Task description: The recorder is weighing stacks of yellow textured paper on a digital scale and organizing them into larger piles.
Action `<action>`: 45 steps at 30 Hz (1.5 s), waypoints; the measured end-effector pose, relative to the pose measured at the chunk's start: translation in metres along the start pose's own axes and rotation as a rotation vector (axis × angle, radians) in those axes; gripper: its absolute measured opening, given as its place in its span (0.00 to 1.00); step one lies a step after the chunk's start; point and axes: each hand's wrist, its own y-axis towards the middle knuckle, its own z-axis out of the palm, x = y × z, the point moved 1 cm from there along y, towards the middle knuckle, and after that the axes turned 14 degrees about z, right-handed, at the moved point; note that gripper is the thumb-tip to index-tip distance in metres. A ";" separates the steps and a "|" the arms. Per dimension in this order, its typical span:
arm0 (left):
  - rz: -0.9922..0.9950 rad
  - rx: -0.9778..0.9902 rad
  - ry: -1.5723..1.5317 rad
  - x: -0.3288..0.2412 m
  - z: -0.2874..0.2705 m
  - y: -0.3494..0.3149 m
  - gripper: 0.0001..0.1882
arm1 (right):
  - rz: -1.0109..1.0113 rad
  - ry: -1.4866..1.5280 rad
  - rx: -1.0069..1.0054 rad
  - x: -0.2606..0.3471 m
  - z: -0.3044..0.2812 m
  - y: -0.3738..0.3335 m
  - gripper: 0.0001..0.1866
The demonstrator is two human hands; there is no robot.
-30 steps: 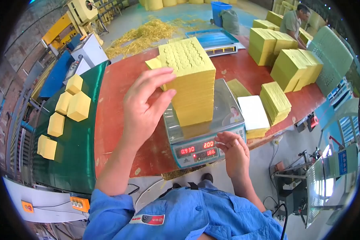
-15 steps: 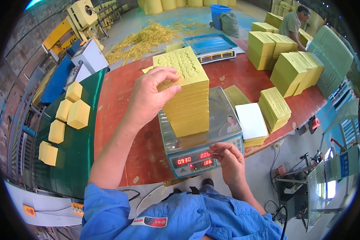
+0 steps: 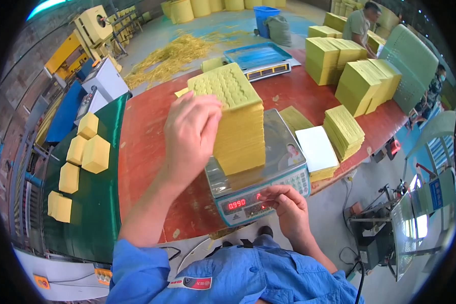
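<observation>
A tall stack of yellow paper sheets [image 3: 240, 142], its top sheet embossed with rows of round shapes, stands on a digital scale [image 3: 286, 175] with a metal pan and lit red digits. Against the stack's upper left side is my left hand [image 3: 190, 134]. Its fingers are loosely bent with the thumb a little apart, and I see nothing held in it; whether it presses on the paper is hard to tell. Over the scale's display hovers my right hand [image 3: 289, 207], thumb and fingertips pinched together. Anything between them is too small to make out.
Right of the scale lie a white sheet-topped pile [image 3: 316, 149] and a shorter yellow stack [image 3: 344, 131]. Bigger stacks [image 3: 362, 88] stand farther back, near a co-worker [image 3: 358, 28]. A second scale [image 3: 261, 58] is behind. Wrapped yellow blocks [image 3: 95, 154] sit on a green surface at left.
My left hand has dropped from above the stack's near left corner to its left side, its fingers drawing in. The scale's digits have changed. My right hand stays pinched near the display.
</observation>
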 end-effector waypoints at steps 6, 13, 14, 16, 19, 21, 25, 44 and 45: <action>0.212 0.088 0.000 -0.082 -0.021 -0.031 0.04 | -0.028 0.087 0.049 0.038 0.028 -0.015 0.23; 0.381 0.196 -0.133 -0.121 0.013 -0.065 0.10 | -0.011 -0.023 -0.134 0.069 0.019 -0.020 0.20; 0.375 0.192 -0.134 -0.125 0.023 -0.064 0.10 | -0.008 -0.029 -0.135 0.068 0.008 -0.024 0.20; 0.052 0.109 -0.358 -0.134 0.044 -0.061 0.17 | -0.007 0.038 -0.205 0.067 -0.018 -0.032 0.20; -0.394 0.013 -0.656 -0.149 0.084 -0.048 0.25 | -0.029 0.109 -0.194 0.079 -0.059 -0.034 0.20; -0.874 -0.134 -0.991 -0.164 0.123 -0.033 0.25 | -0.019 0.092 -0.195 0.093 -0.091 -0.030 0.20; -1.203 -0.013 -1.245 -0.168 0.220 -0.020 0.14 | 0.024 -0.255 -0.280 0.151 -0.175 -0.014 0.20; -1.059 0.161 -0.650 -0.163 0.436 0.052 0.31 | -0.211 -1.169 -0.618 0.249 -0.368 0.119 0.15; -1.064 0.158 -0.642 -0.163 0.439 0.047 0.31 | -0.210 -1.169 -0.608 0.248 -0.370 0.119 0.15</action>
